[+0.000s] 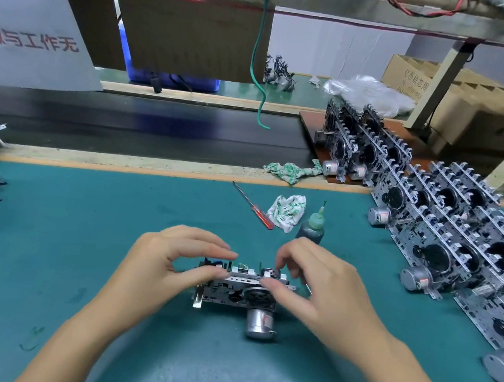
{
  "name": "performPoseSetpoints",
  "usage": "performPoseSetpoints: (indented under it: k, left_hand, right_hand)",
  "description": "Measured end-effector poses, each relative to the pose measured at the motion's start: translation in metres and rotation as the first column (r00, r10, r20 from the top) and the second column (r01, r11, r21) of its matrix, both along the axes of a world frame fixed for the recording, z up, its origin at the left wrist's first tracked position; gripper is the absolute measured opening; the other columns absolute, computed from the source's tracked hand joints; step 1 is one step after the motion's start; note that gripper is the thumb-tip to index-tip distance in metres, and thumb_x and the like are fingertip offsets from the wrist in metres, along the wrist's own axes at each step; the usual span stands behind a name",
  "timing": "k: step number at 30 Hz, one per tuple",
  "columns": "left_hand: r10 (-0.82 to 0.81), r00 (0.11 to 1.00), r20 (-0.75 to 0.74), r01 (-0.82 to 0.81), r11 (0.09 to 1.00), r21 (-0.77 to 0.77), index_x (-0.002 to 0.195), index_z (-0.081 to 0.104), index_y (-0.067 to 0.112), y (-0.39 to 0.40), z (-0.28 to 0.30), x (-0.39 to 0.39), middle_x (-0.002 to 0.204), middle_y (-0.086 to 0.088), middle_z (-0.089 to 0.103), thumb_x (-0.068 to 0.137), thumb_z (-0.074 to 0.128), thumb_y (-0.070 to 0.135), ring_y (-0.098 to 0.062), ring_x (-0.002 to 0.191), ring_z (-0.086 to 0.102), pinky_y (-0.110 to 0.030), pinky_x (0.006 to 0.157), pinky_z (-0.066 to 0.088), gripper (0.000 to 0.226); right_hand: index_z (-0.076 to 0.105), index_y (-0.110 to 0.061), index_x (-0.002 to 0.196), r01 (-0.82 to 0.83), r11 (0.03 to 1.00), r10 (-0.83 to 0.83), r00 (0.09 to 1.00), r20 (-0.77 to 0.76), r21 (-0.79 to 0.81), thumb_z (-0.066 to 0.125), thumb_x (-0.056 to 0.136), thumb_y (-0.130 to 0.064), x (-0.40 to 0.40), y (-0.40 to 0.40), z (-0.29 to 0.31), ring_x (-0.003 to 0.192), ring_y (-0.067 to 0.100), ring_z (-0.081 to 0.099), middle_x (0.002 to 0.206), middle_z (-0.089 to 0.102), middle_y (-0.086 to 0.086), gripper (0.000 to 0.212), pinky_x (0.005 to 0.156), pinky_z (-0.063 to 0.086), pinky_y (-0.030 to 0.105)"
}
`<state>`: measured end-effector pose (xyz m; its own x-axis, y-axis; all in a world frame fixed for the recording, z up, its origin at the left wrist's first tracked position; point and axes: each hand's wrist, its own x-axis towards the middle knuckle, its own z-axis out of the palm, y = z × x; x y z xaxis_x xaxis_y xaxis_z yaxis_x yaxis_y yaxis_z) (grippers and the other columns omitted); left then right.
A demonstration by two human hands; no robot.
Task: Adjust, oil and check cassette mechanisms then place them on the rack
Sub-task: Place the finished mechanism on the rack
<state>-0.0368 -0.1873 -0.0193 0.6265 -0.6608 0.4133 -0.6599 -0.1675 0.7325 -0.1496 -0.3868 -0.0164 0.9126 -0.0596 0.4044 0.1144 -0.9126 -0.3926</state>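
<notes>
Both hands on cassette mechanism, mid green mat: left hand pinching its left end, right hand pinching right top edge. Oil bottle just behind mechanism.

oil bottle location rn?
Head view: the oil bottle stands upright on the green mat, right of centre, just beyond the right hand, beside the white patterned rag and red-handled screwdriver.

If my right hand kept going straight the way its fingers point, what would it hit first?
The right hand points left along the cassette mechanism that it already grips, toward the left hand at the other end. So the left hand's fingers would probably come first, though depth is unclear.
</notes>
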Motion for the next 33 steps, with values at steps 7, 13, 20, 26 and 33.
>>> performPoseSetpoints:
  k: [7,13,20,26,33]
  left_hand:
    - [0.096,0.981,0.169,-0.104,0.994,0.044,0.079,0.077,0.024,0.008,0.002,-0.006,0.073,0.020,0.059,0.074,0.069,0.030,0.003,0.069,0.051,-0.010,0.062,0.038,0.011]
    - [0.041,0.976,0.212,-0.050,0.998,0.038,0.080,0.075,0.020,0.000,0.010,-0.010,0.076,0.016,0.058,0.081,0.066,0.028,0.000,0.066,0.052,-0.006,0.064,0.037,0.012]
    - [-0.162,0.949,0.271,0.165,0.986,0.013,0.085,0.076,0.019,-0.072,0.038,-0.030,0.079,0.010,0.061,0.083,0.067,0.027,0.003,0.070,0.048,-0.006,0.068,0.038,0.012]
    - [-0.390,0.876,0.285,0.336,0.916,0.220,0.105,0.072,0.018,-0.167,0.041,-0.065,0.102,0.002,0.063,0.093,0.059,0.030,-0.014,0.099,0.055,-0.038,0.082,0.047,0.021]
    - [-0.598,0.726,0.340,0.460,0.790,0.406,0.143,0.040,0.017,-0.230,0.029,-0.098,0.145,-0.003,0.041,0.096,0.053,0.027,-0.019,0.129,0.039,-0.036,0.100,0.040,0.050]
  right_hand:
    - [0.040,-0.020,0.070,-0.156,0.922,0.158,0.987,-0.025,-0.355,0.039,0.088,-0.048,0.021,0.008,0.017,0.042,0.020,0.046,0.052,0.049,-0.005,0.033,0.037,0.031,0.026]
    - [0.048,-0.016,0.067,-0.169,0.908,0.176,0.984,-0.017,-0.384,0.039,0.092,-0.041,0.008,0.002,0.022,0.042,0.020,0.046,0.052,0.047,-0.004,0.037,0.035,0.031,0.025]
    - [0.049,-0.017,0.064,0.095,0.978,-0.069,0.988,0.139,-0.187,0.047,0.087,-0.043,-0.059,-0.036,0.038,0.045,0.007,0.029,0.050,0.025,-0.019,0.035,0.043,0.029,0.022]
    - [0.039,-0.028,0.064,0.382,0.920,-0.369,0.920,0.130,-0.090,0.045,0.083,-0.049,-0.120,-0.083,0.035,0.043,0.007,0.033,0.042,0.027,-0.011,0.029,0.047,0.029,0.014]
    - [0.033,-0.029,0.063,0.662,0.734,-0.641,0.749,0.167,-0.153,0.044,0.083,-0.050,-0.160,-0.117,0.026,0.033,0.010,0.033,0.039,0.024,-0.014,0.031,0.039,0.028,0.025]
